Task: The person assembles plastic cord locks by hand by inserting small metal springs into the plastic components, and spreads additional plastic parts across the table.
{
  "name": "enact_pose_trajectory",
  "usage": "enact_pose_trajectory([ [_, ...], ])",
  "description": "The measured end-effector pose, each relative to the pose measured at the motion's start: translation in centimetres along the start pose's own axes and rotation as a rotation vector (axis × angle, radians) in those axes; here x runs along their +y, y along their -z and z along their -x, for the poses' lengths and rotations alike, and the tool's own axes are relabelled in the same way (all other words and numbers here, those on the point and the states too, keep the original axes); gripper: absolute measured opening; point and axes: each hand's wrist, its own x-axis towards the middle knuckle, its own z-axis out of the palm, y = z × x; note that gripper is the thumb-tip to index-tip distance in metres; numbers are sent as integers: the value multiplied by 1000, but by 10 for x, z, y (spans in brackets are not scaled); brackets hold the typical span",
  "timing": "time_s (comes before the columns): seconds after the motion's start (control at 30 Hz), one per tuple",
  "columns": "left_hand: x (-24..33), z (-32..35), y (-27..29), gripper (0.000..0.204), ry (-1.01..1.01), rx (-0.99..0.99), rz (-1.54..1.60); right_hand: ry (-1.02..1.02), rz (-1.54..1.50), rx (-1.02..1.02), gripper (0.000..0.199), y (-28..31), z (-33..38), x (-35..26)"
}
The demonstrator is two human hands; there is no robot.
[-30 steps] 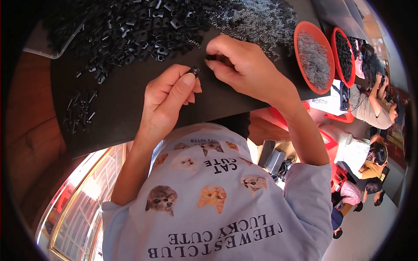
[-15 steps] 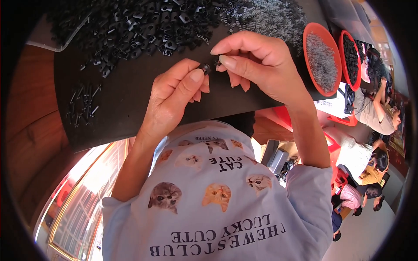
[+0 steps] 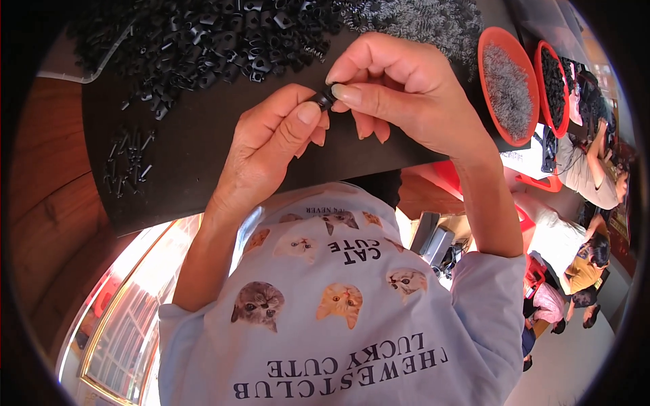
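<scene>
Over the dark table, my left hand pinches a small black plastic part between thumb and forefinger. The thumb and forefinger of my right hand close on its far right end, where a second small black piece meets it. My fingertips cover most of that piece, so its shape cannot be made out. A large heap of loose black plastic parts lies beyond my left hand. Beyond my right hand spreads a pile of small metal springs.
An orange-red bowl of springs stands on the right, beside a red bowl of black parts. Several thin dark pins lie at the table's left. A clear plastic container borders the heap. Other people sit far right.
The gap between my hands has closed. The small piece in my right fingers now meets the black part in my left hand.
</scene>
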Motion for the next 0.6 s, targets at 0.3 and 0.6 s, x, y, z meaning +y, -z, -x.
enact_pose_trajectory([
  [0.3,-2,-3,-3,31,-67,8,-70,28,62,3,2,-2,-1,4],
  [0.6,-3,-4,-6,30,-82,40,-55,41,97,36,7,-8,-4,7],
])
